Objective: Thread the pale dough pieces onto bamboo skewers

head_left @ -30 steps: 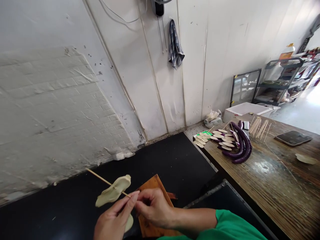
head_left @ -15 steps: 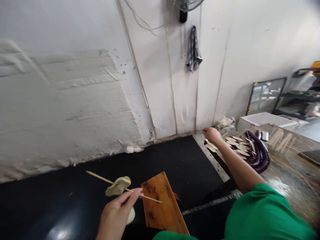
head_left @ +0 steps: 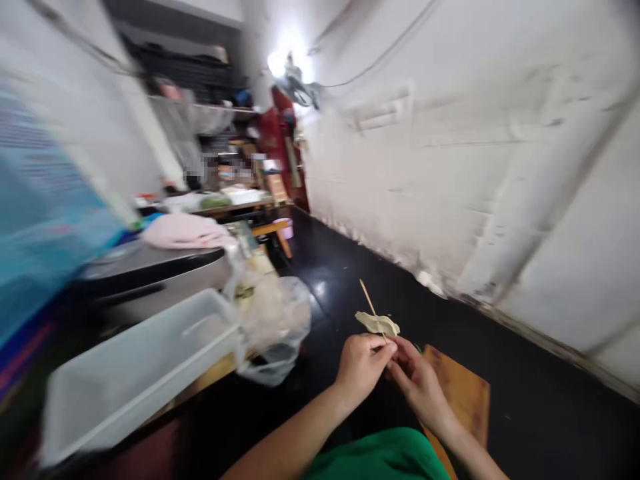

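Your right hand (head_left: 419, 381), which half a second ago reached far right to the sliced eggplant on the wooden table, is back at the skewer, and your head has swung left, so the table is out of view and the long room now runs away ahead of you.

You hold the bamboo skewer (head_left: 369, 303) between both hands, low and near the middle of the view. Its long axis runs from your fingertips up and away, tilted slightly left, with the free tip far from you. A pale eggplant slice (head_left: 378, 324) sits threaded on it just above your fingers, lying flat across the stick, thin, soft-edged and oval. Your left hand (head_left: 361, 362) pinches the stick from the left with the fingers closed narrow on it; your right hand meets it from the right with fingertips curled in at the same spot, though the blur does not show whether they grip the stick or something else. Both hands are about equally near the slice, directly below it.

Under your right wrist lies a brown wooden board (head_left: 463, 400), flat and worn, on the glossy black floor (head_left: 525, 393). To the left stand a crumpled clear plastic bag (head_left: 273, 327) and a translucent white plastic tub (head_left: 135, 367), smooth-walled and rectangular. On the right rises a rough, peeling white wall (head_left: 475, 167).
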`<state>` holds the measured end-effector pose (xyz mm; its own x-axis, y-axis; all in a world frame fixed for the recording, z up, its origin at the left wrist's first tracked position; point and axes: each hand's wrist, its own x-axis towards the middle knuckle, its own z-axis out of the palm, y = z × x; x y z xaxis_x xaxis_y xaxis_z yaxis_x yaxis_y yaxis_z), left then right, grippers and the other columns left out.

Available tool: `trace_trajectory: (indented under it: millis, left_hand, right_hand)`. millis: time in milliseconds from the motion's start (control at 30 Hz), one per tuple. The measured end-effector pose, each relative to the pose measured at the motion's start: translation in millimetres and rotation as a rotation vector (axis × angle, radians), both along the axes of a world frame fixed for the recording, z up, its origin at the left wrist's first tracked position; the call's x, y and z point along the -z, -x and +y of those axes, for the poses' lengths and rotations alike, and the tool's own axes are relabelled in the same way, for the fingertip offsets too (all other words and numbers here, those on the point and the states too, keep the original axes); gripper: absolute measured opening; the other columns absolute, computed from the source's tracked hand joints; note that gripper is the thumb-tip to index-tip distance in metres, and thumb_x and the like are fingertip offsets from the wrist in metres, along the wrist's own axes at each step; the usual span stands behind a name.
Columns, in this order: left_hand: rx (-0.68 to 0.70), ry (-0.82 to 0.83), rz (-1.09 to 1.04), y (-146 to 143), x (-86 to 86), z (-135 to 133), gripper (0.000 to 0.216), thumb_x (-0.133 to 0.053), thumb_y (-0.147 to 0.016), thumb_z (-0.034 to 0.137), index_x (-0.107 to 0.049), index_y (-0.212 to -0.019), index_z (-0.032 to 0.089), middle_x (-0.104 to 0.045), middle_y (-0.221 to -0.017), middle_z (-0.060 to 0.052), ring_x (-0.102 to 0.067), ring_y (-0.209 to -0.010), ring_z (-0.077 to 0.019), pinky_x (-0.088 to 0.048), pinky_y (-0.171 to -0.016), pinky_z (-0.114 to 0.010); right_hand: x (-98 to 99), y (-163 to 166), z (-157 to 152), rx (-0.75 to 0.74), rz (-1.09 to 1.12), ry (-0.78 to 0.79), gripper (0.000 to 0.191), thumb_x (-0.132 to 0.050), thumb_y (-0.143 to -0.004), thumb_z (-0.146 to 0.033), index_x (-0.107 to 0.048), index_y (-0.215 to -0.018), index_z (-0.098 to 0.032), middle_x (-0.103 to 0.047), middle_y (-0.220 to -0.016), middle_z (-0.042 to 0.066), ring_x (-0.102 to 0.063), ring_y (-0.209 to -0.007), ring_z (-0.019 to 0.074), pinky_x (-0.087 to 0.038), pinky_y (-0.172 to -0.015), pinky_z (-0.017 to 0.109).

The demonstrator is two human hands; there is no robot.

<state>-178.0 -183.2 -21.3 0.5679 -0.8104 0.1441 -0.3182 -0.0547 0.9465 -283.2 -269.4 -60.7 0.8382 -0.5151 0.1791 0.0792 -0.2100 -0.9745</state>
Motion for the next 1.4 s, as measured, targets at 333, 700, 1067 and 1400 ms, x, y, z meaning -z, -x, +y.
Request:
trace_trajectory:
  millis: [333, 700, 1067, 1400]
  left_hand:
    - [-0.551, 0.176, 0.716, -95.2, 3.8, 136.8, 0.025, -0.060, -0.070, 0.027, -0.067, -0.090, 0.012, -0.055, -0.067, 0.000, -0.047, -0.058, -0.0102, -0.034, -0.055, -0.023]
    - [-0.722, 0.494, 0.638, -137.2, -20.8, 212.7, 0.046, -0.089, -0.054, 0.026, -0.071, -0.092, 0.007, -0.070, -0.097, -0.009, -0.062, -0.088, -0.0150, -0.045, -0.087, -0.028]
    - [-0.724, 0.560, 0.735, -153.4, -11.2, 204.1, 0.043, -0.090, -0.053, 0.030, -0.065, -0.081, 0.011, -0.072, -0.085, -0.006, -0.068, -0.084, -0.0196, -0.054, -0.087, -0.038]
    - [-0.845, 0.557, 0.653, -149.2, -10.6, 182.5, 0.051, -0.091, -0.044, 0.041, -0.071, -0.081, 0.013, -0.070, -0.084, -0.003, -0.062, -0.077, -0.0127, -0.048, -0.073, -0.025]
  right_hand:
    - [7.7, -105.1, 50.9, -0.289, 0.018, -0.291, 0.048, -0.063, -0.081, -0.057, -0.063, -0.109, -0.019, -0.053, -0.068, 0.000, -0.034, -0.048, 0.0069, -0.026, -0.043, 0.021]
    - [26.9, -112.9, 65.9, -0.454, 0.003, 0.168, 0.027, -0.058, -0.086, -0.048, -0.075, -0.099, -0.032, -0.060, -0.058, 0.000, -0.060, -0.057, 0.0141, -0.052, -0.061, 0.023]
    - [25.9, -111.6, 68.6, -0.530, 0.181, 0.120, 0.047, -0.047, -0.090, -0.057, -0.071, -0.107, -0.020, -0.057, -0.058, 0.001, -0.043, -0.048, 0.0109, -0.035, -0.045, 0.022]
    - [14.5, -104.0, 73.4, -0.595, 0.379, -0.124, 0.075, -0.049, -0.076, -0.078, -0.068, -0.106, -0.013, -0.048, -0.053, -0.001, -0.029, -0.044, 0.0065, -0.023, -0.045, 0.022]
